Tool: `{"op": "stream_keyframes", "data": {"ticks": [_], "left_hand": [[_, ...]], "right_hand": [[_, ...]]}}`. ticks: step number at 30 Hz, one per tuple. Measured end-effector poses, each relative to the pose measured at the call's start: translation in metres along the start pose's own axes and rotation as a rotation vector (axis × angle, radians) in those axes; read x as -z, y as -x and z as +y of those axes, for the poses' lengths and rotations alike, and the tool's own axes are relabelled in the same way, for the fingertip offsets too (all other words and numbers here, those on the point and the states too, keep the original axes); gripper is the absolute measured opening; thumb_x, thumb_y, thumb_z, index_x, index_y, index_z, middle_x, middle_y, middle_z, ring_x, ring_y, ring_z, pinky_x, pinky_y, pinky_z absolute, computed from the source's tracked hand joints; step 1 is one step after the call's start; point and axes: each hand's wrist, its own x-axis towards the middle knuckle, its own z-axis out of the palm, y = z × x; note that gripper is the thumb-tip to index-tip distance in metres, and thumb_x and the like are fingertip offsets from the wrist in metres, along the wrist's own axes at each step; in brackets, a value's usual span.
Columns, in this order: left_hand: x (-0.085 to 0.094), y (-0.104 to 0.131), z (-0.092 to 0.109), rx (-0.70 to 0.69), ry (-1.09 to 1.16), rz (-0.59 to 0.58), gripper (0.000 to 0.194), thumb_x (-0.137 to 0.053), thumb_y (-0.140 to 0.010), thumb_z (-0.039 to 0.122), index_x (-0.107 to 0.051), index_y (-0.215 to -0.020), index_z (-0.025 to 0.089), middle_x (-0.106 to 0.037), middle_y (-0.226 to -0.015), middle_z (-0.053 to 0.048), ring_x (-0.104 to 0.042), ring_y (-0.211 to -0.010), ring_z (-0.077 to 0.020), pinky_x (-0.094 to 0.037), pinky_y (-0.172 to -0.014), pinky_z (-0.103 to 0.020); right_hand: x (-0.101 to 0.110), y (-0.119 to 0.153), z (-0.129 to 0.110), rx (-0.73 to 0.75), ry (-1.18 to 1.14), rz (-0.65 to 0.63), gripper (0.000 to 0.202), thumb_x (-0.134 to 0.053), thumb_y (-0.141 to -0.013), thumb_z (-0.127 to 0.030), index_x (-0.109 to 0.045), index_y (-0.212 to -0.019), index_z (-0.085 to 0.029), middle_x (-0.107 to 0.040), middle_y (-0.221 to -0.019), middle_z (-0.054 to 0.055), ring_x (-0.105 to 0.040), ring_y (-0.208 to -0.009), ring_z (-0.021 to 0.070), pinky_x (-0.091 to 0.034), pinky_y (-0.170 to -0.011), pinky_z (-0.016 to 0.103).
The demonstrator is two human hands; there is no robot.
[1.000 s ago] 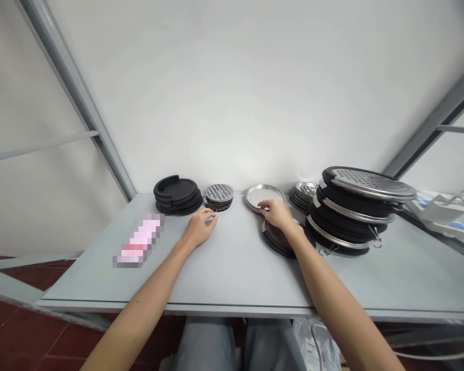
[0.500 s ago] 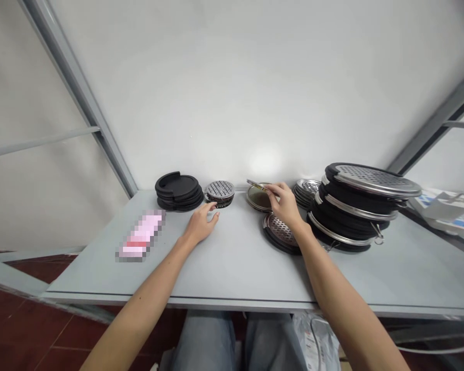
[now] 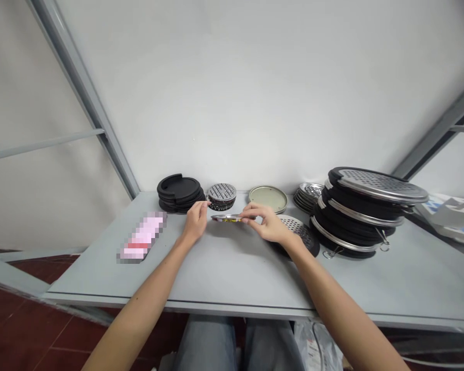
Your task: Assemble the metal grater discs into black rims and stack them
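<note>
My right hand pinches a thin round disc by its right edge, above the middle of the table. The disc is seen nearly edge-on, with coloured print along its side. My left hand is beside the disc's left end, fingers drawn together; what they hold, if anything, is too small to make out. Behind the hands stand a stack of small metal grater discs and a pale round lid. A perforated plate with a black rim lies partly behind my right wrist.
Black rings are stacked at the back left, beside a blurred pink object. Shiny metal discs and a tall stack of black-rimmed graters stand on the right of the grey table. A wall rises behind.
My right hand has brought the disc left and nearer from over the round lid, which now shows fully. My left hand has moved slightly left, and its fingers have closed together.
</note>
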Motion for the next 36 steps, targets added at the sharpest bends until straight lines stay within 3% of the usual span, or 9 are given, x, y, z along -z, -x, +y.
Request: {"op": "stream_keyframes", "data": {"ticks": [6, 11, 17, 22, 25, 27, 32, 36], "left_hand": [[-0.002, 0.001, 0.001, -0.022, -0.083, -0.105, 0.03, -0.041, -0.096, 0.03, -0.067, -0.092, 0.017, -0.07, -0.096, -0.008, -0.065, -0.093, -0.0198, -0.051, -0.083, -0.031], [-0.005, 0.004, 0.004, -0.151, -0.18, -0.148, 0.017, -0.052, -0.09, 0.024, -0.066, -0.097, 0.017, -0.068, -0.1, -0.008, -0.062, -0.098, -0.0213, -0.048, -0.092, -0.035], [-0.012, -0.023, 0.01, -0.172, -0.337, -0.079, 0.013, -0.057, -0.087, 0.019, -0.068, -0.093, 0.018, -0.066, -0.105, -0.008, -0.059, -0.101, -0.0238, -0.047, -0.094, -0.038], [-0.027, -0.053, 0.018, -0.217, -0.541, -0.227, 0.026, -0.056, -0.088, 0.02, -0.065, -0.112, 0.017, -0.061, -0.125, -0.013, -0.054, -0.116, -0.0299, -0.043, -0.097, -0.042], [-0.037, -0.06, 0.022, -0.236, -0.632, -0.328, 0.05, -0.06, -0.087, 0.023, -0.049, -0.135, 0.014, -0.061, -0.124, -0.017, -0.055, -0.114, -0.0318, -0.042, -0.095, -0.042], [-0.041, -0.062, 0.022, -0.231, -0.689, -0.364, 0.057, -0.061, -0.087, 0.027, -0.043, -0.139, 0.013, -0.063, -0.12, -0.018, -0.057, -0.111, -0.0322, -0.041, -0.094, -0.042], [-0.047, -0.067, 0.017, -0.244, -0.774, -0.392, 0.03, -0.062, -0.086, 0.028, -0.063, -0.116, 0.02, -0.063, -0.118, -0.013, -0.059, -0.107, -0.0298, -0.041, -0.093, -0.041], [-0.049, -0.072, 0.015, -0.248, -0.793, -0.403, 0.027, -0.063, -0.086, 0.03, -0.065, -0.111, 0.02, -0.065, -0.114, -0.013, -0.06, -0.104, -0.0303, -0.043, -0.09, -0.041]], "right_hand": [[-0.03, 0.002, -0.004, 0.084, 0.109, -0.275, 0.022, -0.057, -0.083, -0.013, -0.074, -0.095, -0.019, -0.069, -0.091, 0.006, -0.063, -0.082, 0.0167, -0.048, -0.076, 0.028], [-0.049, 0.005, -0.001, 0.166, 0.191, -0.367, 0.021, -0.06, -0.08, -0.012, -0.074, -0.094, -0.018, -0.07, -0.087, 0.006, -0.063, -0.082, 0.0172, -0.047, -0.079, 0.027], [-0.048, 0.004, 0.008, 0.077, 0.218, -0.264, 0.017, -0.058, -0.086, -0.022, -0.073, -0.093, -0.018, -0.07, -0.089, 0.007, -0.062, -0.085, 0.018, -0.046, -0.081, 0.029], [-0.047, 0.004, 0.017, 0.013, 0.237, -0.201, 0.017, -0.055, -0.087, -0.019, -0.072, -0.086, -0.019, -0.069, -0.089, 0.006, -0.061, -0.09, 0.0182, -0.045, -0.082, 0.028], [-0.047, 0.005, 0.017, 0.018, 0.246, -0.21, 0.018, -0.054, -0.087, -0.018, -0.072, -0.083, -0.019, -0.069, -0.087, 0.005, -0.06, -0.087, 0.0178, -0.045, -0.08, 0.028], [-0.047, 0.005, 0.015, 0.02, 0.245, -0.221, 0.018, -0.054, -0.087, -0.018, -0.072, -0.084, -0.019, -0.069, -0.088, 0.005, -0.06, -0.085, 0.0171, -0.044, -0.078, 0.027], [-0.048, 0.005, 0.014, 0.005, 0.224, -0.225, 0.016, -0.056, -0.086, -0.017, -0.072, -0.087, -0.02, -0.068, -0.086, 0.004, -0.06, -0.081, 0.016, -0.043, -0.074, 0.026], [-0.048, 0.005, 0.017, 0.003, 0.245, -0.217, 0.016, -0.056, -0.085, -0.017, -0.072, -0.084, -0.019, -0.068, -0.083, 0.004, -0.059, -0.08, 0.0162, -0.042, -0.072, 0.026]]}}
